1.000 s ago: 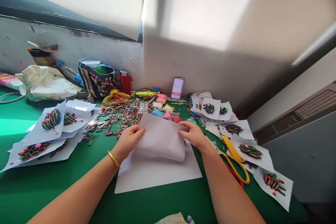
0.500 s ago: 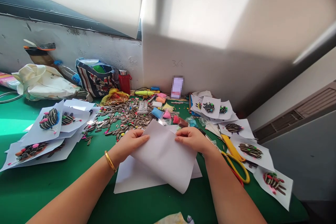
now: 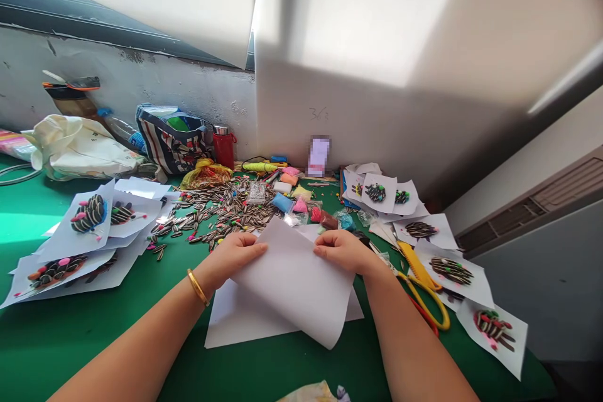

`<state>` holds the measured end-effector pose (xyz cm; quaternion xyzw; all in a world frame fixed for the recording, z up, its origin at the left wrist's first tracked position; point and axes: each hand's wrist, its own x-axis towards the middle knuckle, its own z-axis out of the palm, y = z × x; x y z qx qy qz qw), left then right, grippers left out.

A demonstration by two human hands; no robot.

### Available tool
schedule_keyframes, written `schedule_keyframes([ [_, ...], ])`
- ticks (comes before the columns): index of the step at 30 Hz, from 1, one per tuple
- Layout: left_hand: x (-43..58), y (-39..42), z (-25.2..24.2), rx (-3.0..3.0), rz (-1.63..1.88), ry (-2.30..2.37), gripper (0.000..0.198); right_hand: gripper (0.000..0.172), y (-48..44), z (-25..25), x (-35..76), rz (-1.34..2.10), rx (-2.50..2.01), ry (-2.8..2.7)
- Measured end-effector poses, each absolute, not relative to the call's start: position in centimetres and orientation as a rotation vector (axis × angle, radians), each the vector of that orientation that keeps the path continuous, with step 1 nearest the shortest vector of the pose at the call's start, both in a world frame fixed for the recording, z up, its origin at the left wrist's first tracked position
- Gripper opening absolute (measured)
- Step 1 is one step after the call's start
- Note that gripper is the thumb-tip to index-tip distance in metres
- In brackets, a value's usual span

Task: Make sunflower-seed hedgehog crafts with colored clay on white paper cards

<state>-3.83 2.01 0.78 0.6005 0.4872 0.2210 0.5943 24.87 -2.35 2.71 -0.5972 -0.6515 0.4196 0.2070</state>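
Note:
Both my hands pinch one white paper sheet (image 3: 294, 279), folded over toward me, on the green table (image 3: 70, 326). My left hand (image 3: 235, 257), with a gold bangle on its wrist, grips the sheet's left edge. My right hand (image 3: 343, 250) grips its upper right edge. The folded flap hangs down past the lower layer's near edge. A heap of striped sunflower seeds (image 3: 217, 210) lies just beyond my left hand. Small coloured clay blocks (image 3: 292, 198) sit behind the sheet.
Paper sheets with seed-and-clay pictures are piled at the left (image 3: 89, 226) and right (image 3: 447, 270). Yellow-handled scissors (image 3: 426, 298) lie beside my right forearm. A striped bag (image 3: 172, 141), red flask (image 3: 225, 147), and cream cloth bag (image 3: 80, 151) line the wall.
The sheet's far edge was pulled over toward me, so the flap now reaches past the near edge. Both hands came slightly nearer. In the last half second almost nothing moved.

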Motion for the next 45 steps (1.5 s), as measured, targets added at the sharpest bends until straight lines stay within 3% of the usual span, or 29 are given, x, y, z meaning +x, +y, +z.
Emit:
schedule_keyframes([
  [45,-3.91,2.19,0.42,1.406,0.535,1.145,0.047,0.024,-2.13,2.11,24.91,1.148,-1.650,-1.842],
])
